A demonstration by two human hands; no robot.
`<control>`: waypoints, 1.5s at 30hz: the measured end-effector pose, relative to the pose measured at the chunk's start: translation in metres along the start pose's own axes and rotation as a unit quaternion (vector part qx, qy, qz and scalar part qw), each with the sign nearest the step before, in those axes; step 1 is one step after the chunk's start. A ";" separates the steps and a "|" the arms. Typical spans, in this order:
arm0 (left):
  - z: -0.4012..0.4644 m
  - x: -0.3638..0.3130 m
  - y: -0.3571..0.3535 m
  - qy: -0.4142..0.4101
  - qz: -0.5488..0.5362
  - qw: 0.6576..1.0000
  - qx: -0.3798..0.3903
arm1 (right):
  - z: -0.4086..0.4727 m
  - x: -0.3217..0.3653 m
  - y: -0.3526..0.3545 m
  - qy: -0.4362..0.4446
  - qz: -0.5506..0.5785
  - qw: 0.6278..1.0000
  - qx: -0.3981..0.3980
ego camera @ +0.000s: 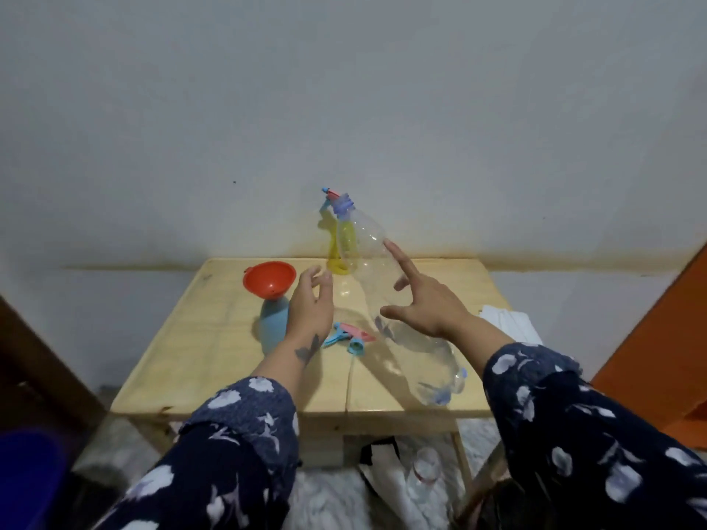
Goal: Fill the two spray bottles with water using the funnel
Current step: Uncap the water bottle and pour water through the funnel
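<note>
Head view. At frame centre, a wooden table (214, 361) carries a blue bottle (272, 330) topped by a red funnel (269, 280), a yellow spray bottle (341, 242) behind, and a detached spray head (350, 337). A tilted clear bottle (401, 311) is seen below the right hand (422, 300), whose fingers are spread and grasp nothing. The left hand (310, 306) is relaxed beside the funnel. No legible writing is seen.

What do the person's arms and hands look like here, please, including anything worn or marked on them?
Both arms wear long dark navy sleeves printed with pale flowers. The left hand and right hand are bare: no gloves or rings visible. A dark tattoo marks the left wrist.
</note>
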State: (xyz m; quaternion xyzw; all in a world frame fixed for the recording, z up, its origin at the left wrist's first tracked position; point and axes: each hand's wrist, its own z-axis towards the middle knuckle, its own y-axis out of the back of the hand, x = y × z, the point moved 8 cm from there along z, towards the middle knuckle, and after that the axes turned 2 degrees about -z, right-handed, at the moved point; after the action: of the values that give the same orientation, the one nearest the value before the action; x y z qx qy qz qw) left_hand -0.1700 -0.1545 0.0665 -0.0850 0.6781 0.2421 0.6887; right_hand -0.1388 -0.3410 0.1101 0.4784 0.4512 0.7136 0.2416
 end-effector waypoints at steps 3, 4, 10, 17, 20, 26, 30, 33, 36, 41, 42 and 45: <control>-0.008 0.039 0.047 0.059 0.063 0.994 -0.063 | 0.002 0.018 -0.001 0.007 -0.015 0.998 0.054; -0.008 0.051 0.060 0.081 0.084 0.990 -0.075 | 0.003 0.025 -0.003 0.010 -0.027 0.997 0.072; 0.017 0.091 0.095 0.107 0.124 0.984 -0.072 | 0.005 0.053 -0.009 -0.001 -0.082 0.989 0.122; 0.050 0.100 0.085 0.058 0.126 0.990 -0.005 | 0.001 0.067 -0.025 -0.066 -0.140 0.971 0.183; 0.054 0.102 0.082 0.031 0.117 0.992 0.029 | -0.004 0.071 -0.028 -0.089 -0.158 0.966 0.185; 0.056 0.103 0.085 0.005 0.121 0.991 0.066 | -0.012 0.079 -0.029 -0.117 -0.204 0.952 0.197; 0.058 0.102 0.086 0.002 0.134 0.988 0.082 | -0.011 0.084 -0.023 -0.106 -0.281 0.936 0.185; 0.058 0.102 0.084 0.011 0.142 0.986 0.087 | -0.009 0.084 -0.016 -0.098 -0.322 0.927 0.167; 0.059 0.103 0.082 0.015 0.131 0.986 0.102 | -0.006 0.080 -0.012 -0.092 -0.343 0.923 0.147; 0.061 0.104 0.081 0.009 0.123 0.985 0.118 | -0.002 0.079 -0.009 -0.066 -0.367 0.921 0.115; 0.061 0.104 0.081 0.008 0.122 0.985 0.119 | -0.002 0.080 -0.008 -0.058 -0.375 0.919 0.110; 0.059 0.105 0.081 0.008 0.124 0.985 0.119 | 0.002 0.083 -0.006 -0.039 -0.398 0.912 0.097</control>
State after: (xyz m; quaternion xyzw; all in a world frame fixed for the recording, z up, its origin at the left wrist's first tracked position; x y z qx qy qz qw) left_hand -0.1572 -0.0347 -0.0150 0.0803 0.7126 0.2429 0.6532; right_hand -0.1733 -0.2730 0.1439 0.3082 0.6612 0.4919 0.4752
